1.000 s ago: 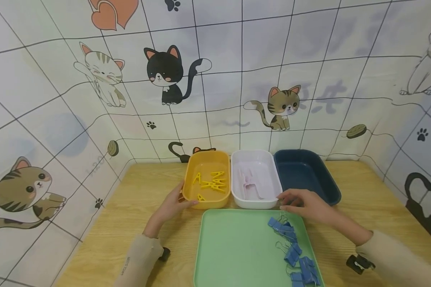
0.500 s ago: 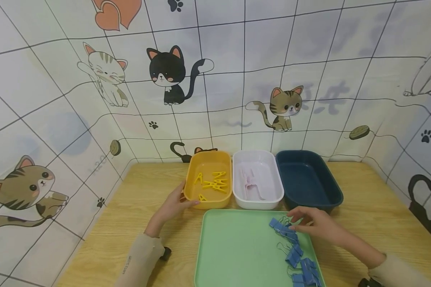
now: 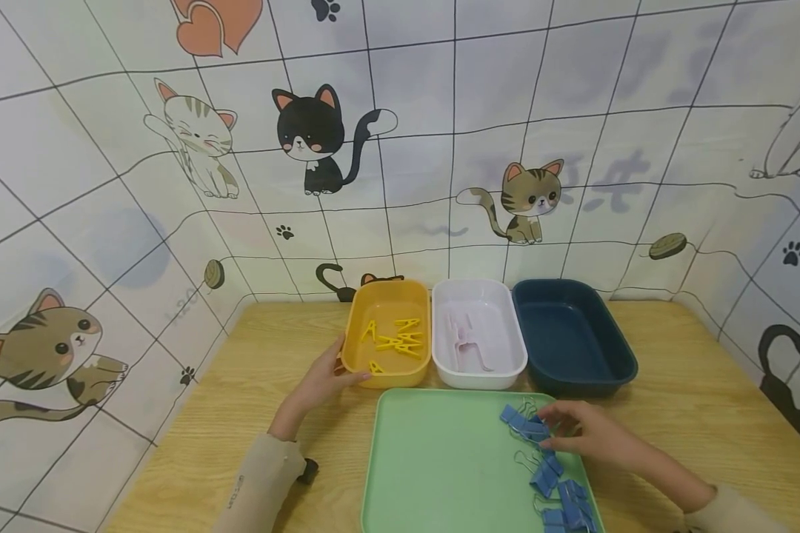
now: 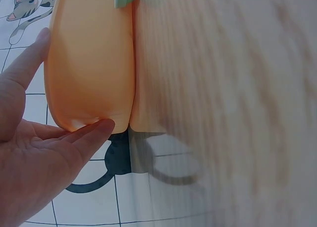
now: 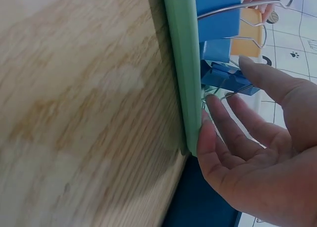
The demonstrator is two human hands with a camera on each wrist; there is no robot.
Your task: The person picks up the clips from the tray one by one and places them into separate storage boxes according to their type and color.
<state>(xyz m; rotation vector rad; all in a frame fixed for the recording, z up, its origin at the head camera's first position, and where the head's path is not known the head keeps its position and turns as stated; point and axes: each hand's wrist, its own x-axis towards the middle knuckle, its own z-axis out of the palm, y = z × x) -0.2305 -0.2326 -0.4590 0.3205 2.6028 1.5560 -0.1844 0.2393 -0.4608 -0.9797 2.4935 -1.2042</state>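
Observation:
My left hand (image 3: 323,377) rests against the left front corner of a yellow bin (image 3: 400,379), thumb along its front; in the left wrist view the fingers (image 4: 94,135) lie fairly straight on its outside. Several small yellow clothespins (image 3: 400,343) lie in that bin. My right hand (image 3: 590,437) is over the right rim of a green tray (image 3: 440,459), beside a group of blue binder clips (image 3: 527,426). In the right wrist view its thumb and fingertips stand apart around a blue binder clip (image 5: 225,77), not closed on it. More blue binder clips (image 3: 545,474) lie nearer the front.
Beside the yellow bin stands a white bin (image 3: 478,380) with pale pink translucent pieces (image 3: 465,348) inside. A dark blue bin (image 3: 580,386) is at its right. All three sit on a wooden table (image 3: 287,326) against a wall sheet (image 3: 413,163) printed with cats.
My right hand has moved from the front edge of the white and dark blue bins down to the blue binder clips on the tray. The left hand has stayed at the yellow bin.

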